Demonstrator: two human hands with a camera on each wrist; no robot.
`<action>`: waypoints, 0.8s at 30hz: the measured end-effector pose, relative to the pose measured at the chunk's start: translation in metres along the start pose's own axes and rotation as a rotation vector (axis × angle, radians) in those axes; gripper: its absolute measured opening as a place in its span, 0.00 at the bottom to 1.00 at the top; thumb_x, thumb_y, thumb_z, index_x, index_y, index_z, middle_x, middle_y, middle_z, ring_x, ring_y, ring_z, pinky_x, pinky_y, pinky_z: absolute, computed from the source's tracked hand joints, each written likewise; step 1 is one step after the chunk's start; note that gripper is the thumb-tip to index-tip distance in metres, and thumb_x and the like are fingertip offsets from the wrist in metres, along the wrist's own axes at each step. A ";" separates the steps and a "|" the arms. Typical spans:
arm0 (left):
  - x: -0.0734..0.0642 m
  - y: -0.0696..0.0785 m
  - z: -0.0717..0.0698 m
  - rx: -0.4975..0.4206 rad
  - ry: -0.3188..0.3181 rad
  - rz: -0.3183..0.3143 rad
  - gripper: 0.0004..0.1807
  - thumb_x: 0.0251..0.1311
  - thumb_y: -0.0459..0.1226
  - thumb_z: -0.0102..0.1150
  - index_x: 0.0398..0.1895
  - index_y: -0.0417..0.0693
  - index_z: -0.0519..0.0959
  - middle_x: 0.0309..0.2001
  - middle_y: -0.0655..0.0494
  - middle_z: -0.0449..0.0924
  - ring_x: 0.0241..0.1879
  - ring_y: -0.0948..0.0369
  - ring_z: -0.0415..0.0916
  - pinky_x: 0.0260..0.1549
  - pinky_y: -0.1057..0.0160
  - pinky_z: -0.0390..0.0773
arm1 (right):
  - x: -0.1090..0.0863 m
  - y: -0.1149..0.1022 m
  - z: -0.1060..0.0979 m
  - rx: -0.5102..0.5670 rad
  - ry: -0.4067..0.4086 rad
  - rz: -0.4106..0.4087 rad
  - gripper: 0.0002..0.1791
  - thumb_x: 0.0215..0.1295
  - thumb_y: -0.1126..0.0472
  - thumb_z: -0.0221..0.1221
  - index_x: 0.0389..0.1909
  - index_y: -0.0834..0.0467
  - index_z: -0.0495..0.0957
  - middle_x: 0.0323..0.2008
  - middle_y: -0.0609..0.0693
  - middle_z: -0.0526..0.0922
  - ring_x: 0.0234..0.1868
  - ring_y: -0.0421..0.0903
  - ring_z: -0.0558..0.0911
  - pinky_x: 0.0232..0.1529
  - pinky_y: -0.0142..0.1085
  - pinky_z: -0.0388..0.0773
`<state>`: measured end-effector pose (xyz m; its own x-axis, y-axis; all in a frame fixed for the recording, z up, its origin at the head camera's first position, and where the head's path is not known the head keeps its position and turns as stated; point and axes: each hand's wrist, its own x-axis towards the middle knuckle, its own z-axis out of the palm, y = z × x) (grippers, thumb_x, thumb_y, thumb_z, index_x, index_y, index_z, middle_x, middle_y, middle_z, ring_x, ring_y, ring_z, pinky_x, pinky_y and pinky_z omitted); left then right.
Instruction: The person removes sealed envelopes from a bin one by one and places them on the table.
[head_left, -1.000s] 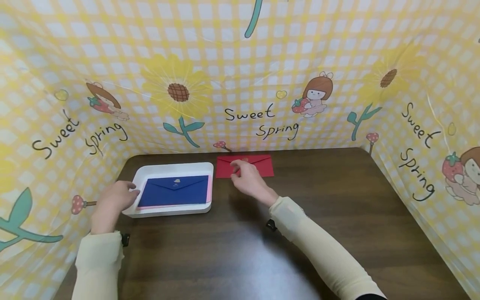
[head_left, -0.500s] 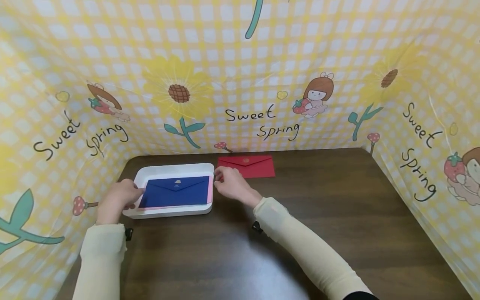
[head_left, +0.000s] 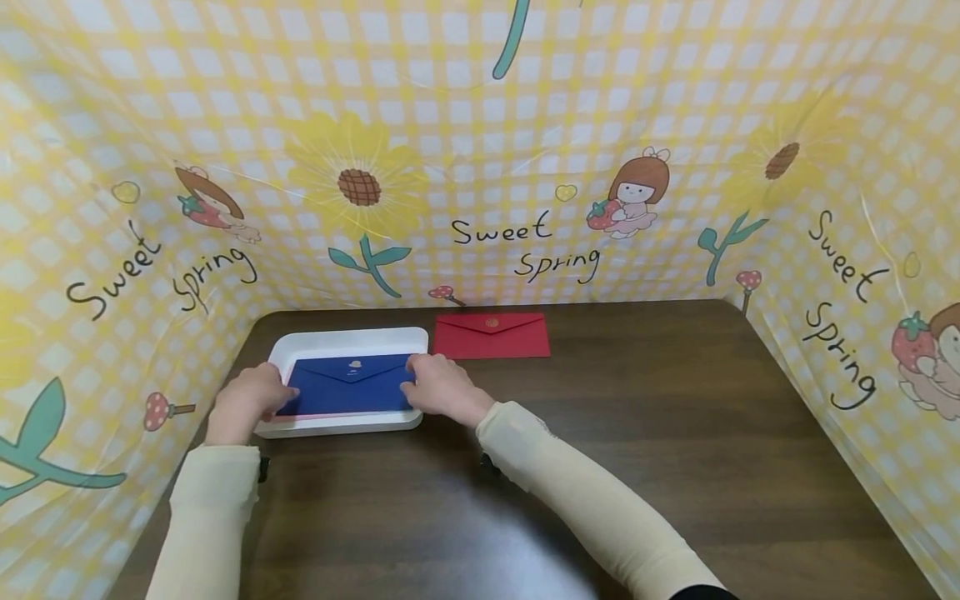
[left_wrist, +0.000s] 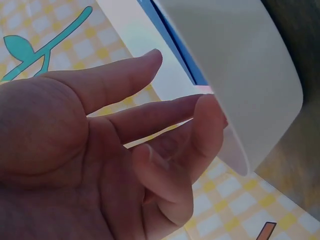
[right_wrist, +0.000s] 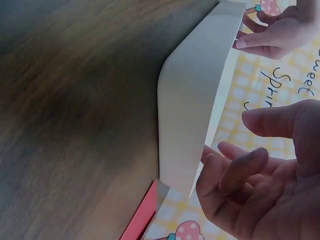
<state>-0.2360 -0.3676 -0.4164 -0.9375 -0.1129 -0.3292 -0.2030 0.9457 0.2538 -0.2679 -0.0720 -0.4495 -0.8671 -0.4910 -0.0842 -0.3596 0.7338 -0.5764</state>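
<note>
A navy-blue envelope [head_left: 348, 387] with a small gold emblem on its flap lies in a white tray [head_left: 345, 427]. Under it shows a strip of something pink. My left hand [head_left: 253, 396] is over the tray's left end; in the left wrist view its thumb stands apart from the fingers [left_wrist: 207, 120], which reach past the rim. At the opposite end my right hand [head_left: 442, 387] overlaps the envelope's right edge. Seen from the right wrist, its thumb [right_wrist: 270, 122] is spread from loosely bent fingers, with the fingertips right at the rim. The tray wall hides the envelope there.
A red envelope [head_left: 491, 340] lies at the table's back edge, just right of the tray. The dark wooden table [head_left: 600, 433] extends in front and to the right. Yellow checked cloth [head_left: 525, 150] surrounds the table at the back and sides.
My right hand has moved left from over the red envelope to the tray's right end. My left hand has shifted slightly right, over the tray's left end. The red envelope is now uncovered.
</note>
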 end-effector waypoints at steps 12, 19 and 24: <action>0.004 0.002 0.009 0.025 -0.019 -0.029 0.22 0.69 0.43 0.62 0.38 0.25 0.75 0.33 0.32 0.77 0.34 0.42 0.76 0.36 0.42 0.77 | -0.001 -0.024 0.012 -0.082 -0.132 0.066 0.14 0.74 0.51 0.63 0.45 0.58 0.82 0.28 0.48 0.80 0.29 0.46 0.80 0.29 0.38 0.74; 0.007 0.001 0.013 0.049 -0.004 -0.040 0.30 0.67 0.44 0.65 0.49 0.19 0.73 0.44 0.22 0.76 0.42 0.35 0.77 0.43 0.34 0.77 | 0.001 -0.021 0.021 -0.111 -0.135 0.094 0.14 0.74 0.50 0.63 0.46 0.57 0.82 0.30 0.48 0.80 0.30 0.46 0.79 0.31 0.38 0.75; 0.008 0.002 0.013 0.055 -0.010 -0.033 0.29 0.67 0.44 0.66 0.50 0.20 0.74 0.48 0.18 0.75 0.44 0.33 0.78 0.43 0.34 0.77 | 0.004 -0.017 0.022 -0.093 -0.115 0.089 0.12 0.75 0.50 0.61 0.42 0.56 0.81 0.29 0.48 0.80 0.29 0.46 0.79 0.32 0.39 0.75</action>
<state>-0.2401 -0.3626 -0.4300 -0.9276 -0.1419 -0.3454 -0.2179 0.9569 0.1919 -0.2577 -0.0966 -0.4583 -0.8535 -0.4689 -0.2274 -0.3184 0.8146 -0.4848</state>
